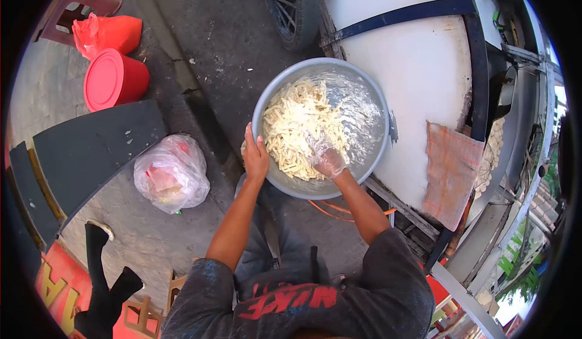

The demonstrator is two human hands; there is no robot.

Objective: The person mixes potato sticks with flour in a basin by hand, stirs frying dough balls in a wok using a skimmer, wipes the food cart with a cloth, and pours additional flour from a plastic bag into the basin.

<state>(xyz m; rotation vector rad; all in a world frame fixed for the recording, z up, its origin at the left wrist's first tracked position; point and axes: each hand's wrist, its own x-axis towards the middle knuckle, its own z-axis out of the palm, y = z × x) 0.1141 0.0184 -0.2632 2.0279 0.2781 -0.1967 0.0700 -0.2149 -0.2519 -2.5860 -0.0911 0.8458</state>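
A large grey metal basin (381,142) sits in front of me, with a heap of pale, flour-coated strips (300,118) in its left and middle part. Loose white flour smears the basin's right inner wall. My left hand (255,157) grips the rim at the lower left, thumb on the near side, the other fingers partly hidden outside it. Clear plastic, like a thin glove, covers my right hand (329,162), which reaches into the strips at the lower right of the heap. Its fingertips are buried among them, so their closing is hidden.
To the right stands a cart with a white panel (394,66), a wheel (294,9) and a hanging checked cloth (451,175). On the left are a red lidded bucket (115,81), a red bag (109,35), a stuffed clear plastic bag (171,173) and a dark board (100,151).
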